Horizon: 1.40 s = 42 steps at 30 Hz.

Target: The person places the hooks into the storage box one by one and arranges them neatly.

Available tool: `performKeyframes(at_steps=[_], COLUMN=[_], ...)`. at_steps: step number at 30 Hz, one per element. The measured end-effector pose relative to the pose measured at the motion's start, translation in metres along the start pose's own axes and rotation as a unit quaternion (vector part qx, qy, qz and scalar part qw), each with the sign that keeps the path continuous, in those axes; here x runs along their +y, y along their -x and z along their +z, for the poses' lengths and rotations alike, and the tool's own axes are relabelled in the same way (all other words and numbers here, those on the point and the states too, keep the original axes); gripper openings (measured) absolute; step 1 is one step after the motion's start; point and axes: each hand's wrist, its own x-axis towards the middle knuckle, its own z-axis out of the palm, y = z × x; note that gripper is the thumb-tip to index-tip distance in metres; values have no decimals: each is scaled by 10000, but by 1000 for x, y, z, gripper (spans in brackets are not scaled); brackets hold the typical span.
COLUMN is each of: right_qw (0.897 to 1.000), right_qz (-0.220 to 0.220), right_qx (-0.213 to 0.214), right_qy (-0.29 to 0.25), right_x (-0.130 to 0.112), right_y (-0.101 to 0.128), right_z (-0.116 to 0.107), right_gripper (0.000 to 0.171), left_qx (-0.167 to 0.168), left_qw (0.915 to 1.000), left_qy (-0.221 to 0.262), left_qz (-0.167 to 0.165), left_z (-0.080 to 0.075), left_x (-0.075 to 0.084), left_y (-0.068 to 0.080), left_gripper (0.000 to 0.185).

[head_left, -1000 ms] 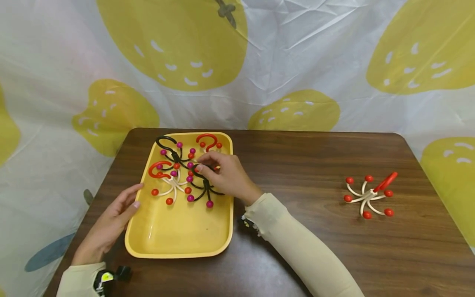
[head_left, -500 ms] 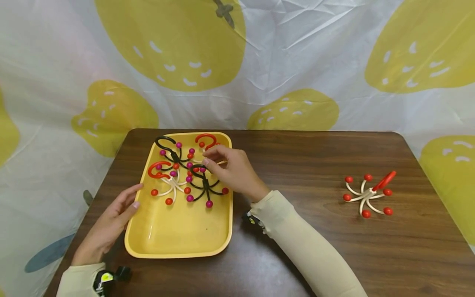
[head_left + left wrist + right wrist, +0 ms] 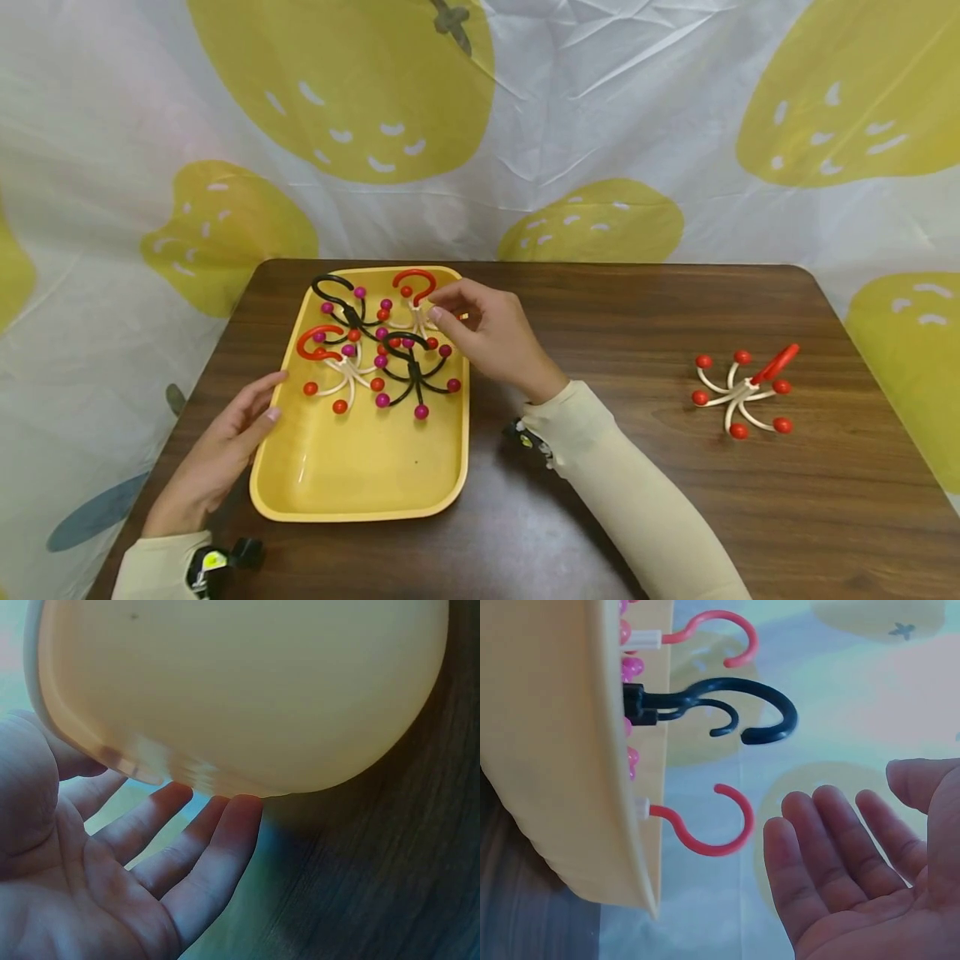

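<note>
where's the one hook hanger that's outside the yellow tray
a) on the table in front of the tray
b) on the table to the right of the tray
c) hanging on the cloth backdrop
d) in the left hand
b: the white hanger with red balls and a red hook lies alone on the brown table, well to the right of the yellow tray, and neither hand touches it.

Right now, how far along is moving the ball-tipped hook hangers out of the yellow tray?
One looks done: a white hanger with red balls lies on the table, right of the tray. In hand: nothing is gripped; the right hand hovers open over the tray's far right corner, the left hand steadies the yellow tray. Left: four tangled hangers, two black, two white.
</note>
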Motion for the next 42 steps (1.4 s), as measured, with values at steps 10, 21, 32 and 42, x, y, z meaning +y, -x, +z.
performKeyframes(at_steps=[10,21,32,42], right_qw=[9996,9983,9955,9920], right_qz=[-105,100,51,48], right_qx=[196,555,778,1000], right_qy=[169,163,529,767], right_x=[-3,-2,-8,-7], right_y=[6,19,34,45], right_z=[-19,-45,-75,-107], right_gripper=[19,19,18,20], left_qx=[2,-17,-101,-173], left_qw=[10000,9999,9999,9996], left_qy=[-27,-107,35,125], left_qz=[16,-119,-72,183], left_z=[1,0,-2,-1], left_x=[1,3,-1,-4], left_y=[-1,-3,-1,0], left_gripper=[59,62,60,59])
